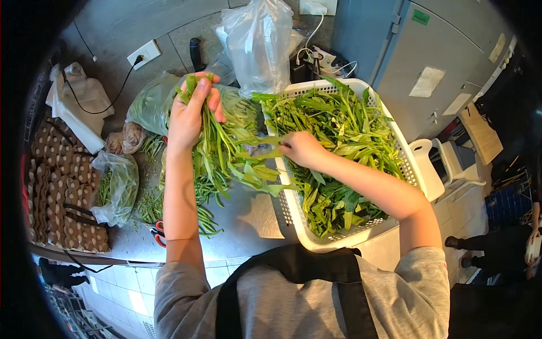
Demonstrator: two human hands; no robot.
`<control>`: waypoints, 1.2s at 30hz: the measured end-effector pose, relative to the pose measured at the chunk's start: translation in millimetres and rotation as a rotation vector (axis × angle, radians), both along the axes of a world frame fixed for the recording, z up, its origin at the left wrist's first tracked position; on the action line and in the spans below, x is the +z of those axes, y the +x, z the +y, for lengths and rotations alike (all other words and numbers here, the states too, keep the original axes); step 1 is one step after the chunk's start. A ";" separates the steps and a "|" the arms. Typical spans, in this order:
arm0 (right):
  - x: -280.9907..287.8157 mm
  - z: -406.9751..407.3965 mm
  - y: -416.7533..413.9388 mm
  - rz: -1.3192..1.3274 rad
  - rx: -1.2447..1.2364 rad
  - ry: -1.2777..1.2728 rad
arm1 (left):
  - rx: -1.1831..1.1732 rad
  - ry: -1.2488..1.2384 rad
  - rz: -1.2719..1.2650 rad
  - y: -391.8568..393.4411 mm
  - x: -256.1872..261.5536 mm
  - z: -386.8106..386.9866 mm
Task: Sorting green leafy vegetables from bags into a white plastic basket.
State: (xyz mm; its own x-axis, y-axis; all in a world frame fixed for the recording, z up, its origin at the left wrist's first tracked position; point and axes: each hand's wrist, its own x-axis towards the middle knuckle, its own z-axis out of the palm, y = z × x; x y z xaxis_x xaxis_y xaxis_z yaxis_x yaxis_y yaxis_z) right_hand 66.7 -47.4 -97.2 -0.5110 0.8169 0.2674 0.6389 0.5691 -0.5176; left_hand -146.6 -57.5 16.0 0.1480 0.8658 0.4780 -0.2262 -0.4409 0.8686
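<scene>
My left hand (190, 114) grips a bunch of leafy green stalks (220, 148), which look like water spinach. The cut ends stick up past the thumb, and the leaves hang down to the right over the steel table (243, 216). At the near left rim of a white perforated plastic basket (298, 224), the fingertips of my right hand (305, 150) pinch a leaf at the bunch's tip. Loose leafy greens (351, 131) heap up inside that basket. Below the bunch lie green beans (207, 220), partly hidden by it and by my left forearm.
Red-handled scissors (159, 234) lie by my left forearm. Left stand bagged greens (116, 186) and stacked egg trays (63, 190). Behind are a large plastic bag of greens (148, 104), transparent plastic bags (262, 46) and cables. A grey metal cabinet (440, 55) rises at right; people stand farther off.
</scene>
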 end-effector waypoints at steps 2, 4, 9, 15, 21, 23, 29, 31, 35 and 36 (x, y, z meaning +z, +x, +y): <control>1.1 11.2 3.4 0.128 -0.025 -0.235 | -0.096 -0.021 -0.076 -5.4 -4.5 5.5; 31.9 12.7 9.2 0.267 -0.036 -0.496 | -0.159 -0.059 -0.174 -14.8 -14.9 13.1; 91.6 18.5 43.3 0.685 0.052 -0.737 | -0.290 -0.145 -0.316 -17.7 -27.2 24.3; 108.3 16.5 54.5 0.713 0.068 -0.719 | -0.310 -0.158 -0.267 -0.3 -22.8 24.0; 106.9 15.7 52.3 0.716 0.034 -0.671 | -0.275 -0.201 -0.197 17.3 -16.4 21.7; 104.7 18.0 52.2 0.680 -0.020 -0.613 | -0.246 -0.204 -0.145 21.5 -16.0 19.8; 118.6 13.4 84.9 0.747 -0.157 -0.508 | -0.193 -0.239 -0.134 9.2 -22.3 18.9; 122.6 15.2 98.4 0.760 -0.194 -0.500 | -0.169 -0.262 -0.146 0.1 -25.6 20.2; 120.2 15.6 102.5 0.830 -0.199 -0.523 | -0.130 -0.265 -0.185 2.4 -29.0 21.4; 117.5 11.3 92.5 0.742 -0.204 -0.478 | -0.005 -0.259 -0.075 9.4 -30.7 20.1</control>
